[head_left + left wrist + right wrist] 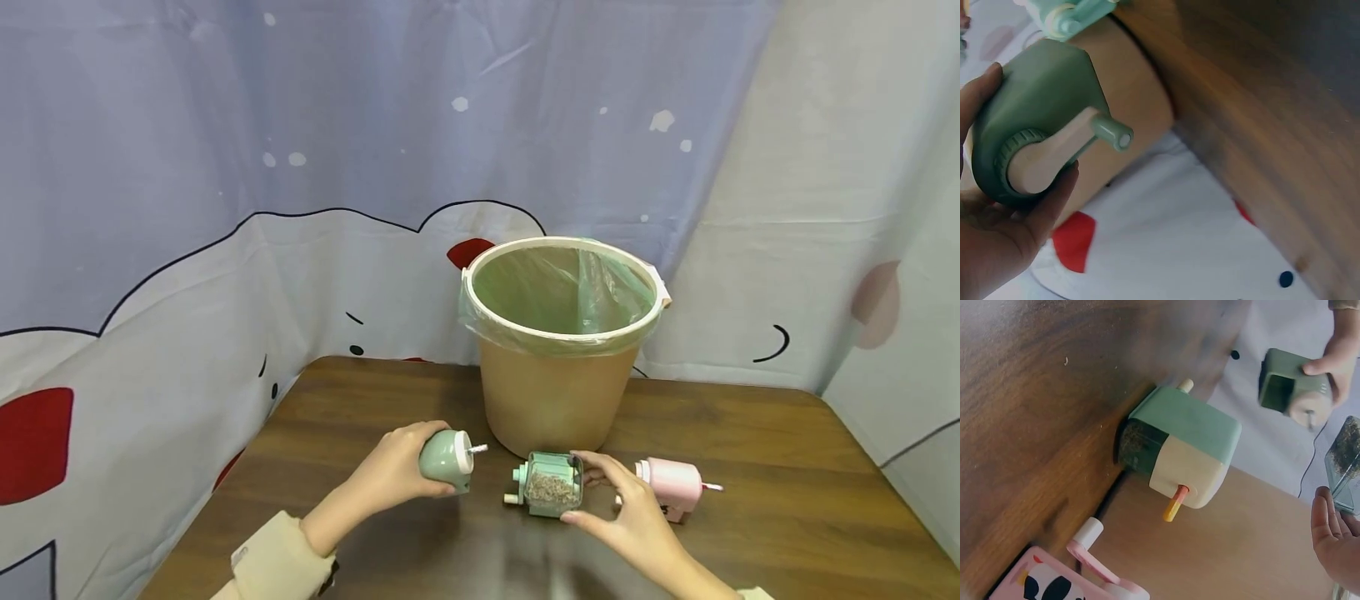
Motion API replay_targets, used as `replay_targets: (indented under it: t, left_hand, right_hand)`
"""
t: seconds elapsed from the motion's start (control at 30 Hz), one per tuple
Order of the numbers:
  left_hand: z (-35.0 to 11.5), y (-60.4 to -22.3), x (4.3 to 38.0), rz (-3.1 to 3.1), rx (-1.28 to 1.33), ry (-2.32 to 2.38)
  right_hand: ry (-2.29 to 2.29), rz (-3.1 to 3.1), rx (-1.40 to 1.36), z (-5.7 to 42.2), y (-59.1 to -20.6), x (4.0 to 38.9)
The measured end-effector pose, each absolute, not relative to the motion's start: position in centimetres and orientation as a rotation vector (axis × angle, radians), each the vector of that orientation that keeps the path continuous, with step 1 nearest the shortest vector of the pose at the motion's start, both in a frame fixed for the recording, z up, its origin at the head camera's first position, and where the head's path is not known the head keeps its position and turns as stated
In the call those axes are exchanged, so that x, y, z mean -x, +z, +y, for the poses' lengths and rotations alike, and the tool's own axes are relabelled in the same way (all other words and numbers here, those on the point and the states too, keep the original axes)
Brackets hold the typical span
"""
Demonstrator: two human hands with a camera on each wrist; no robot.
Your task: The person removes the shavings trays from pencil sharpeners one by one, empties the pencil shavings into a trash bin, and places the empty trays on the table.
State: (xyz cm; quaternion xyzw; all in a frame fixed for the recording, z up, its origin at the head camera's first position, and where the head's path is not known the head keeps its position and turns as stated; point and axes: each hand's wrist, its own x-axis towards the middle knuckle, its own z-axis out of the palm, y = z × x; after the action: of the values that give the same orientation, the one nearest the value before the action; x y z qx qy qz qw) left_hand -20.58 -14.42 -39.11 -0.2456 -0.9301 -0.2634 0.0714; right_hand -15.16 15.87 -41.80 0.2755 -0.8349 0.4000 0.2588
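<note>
Shavings drawer full; bin bag-lined

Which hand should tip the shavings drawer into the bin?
Right. The right hand already holds the shavings drawer, just in front of the bin; the left hand grips the green sharpener body.

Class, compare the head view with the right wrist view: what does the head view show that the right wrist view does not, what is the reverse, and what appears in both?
Only the head view shows the tan bin's open rim with its green bag liner and the left hand.

Only the right wrist view shows a third sharpener, mint and cream with an orange peg, lying on the wooden table.

Both show the dark green sharpener body, the clear tray of shavings at the right hand, and the pink sharpener.
</note>
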Motion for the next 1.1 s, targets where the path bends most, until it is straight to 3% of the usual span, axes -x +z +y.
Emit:
replay_targets:
  t: [0.47,1.1]
  left_hand:
    - [-15.8,-43.0,23.8,-2.904,0.717,-0.863]
    - [-13.7,-43.9,27.0,-2.997,0.837,-0.757]
  right_hand:
    - [1.115,-2.263,-0.674,15.6,-40.4,15.5]
    - [1.230,-2.143,-0.722,16.4,-39.5,15.9]
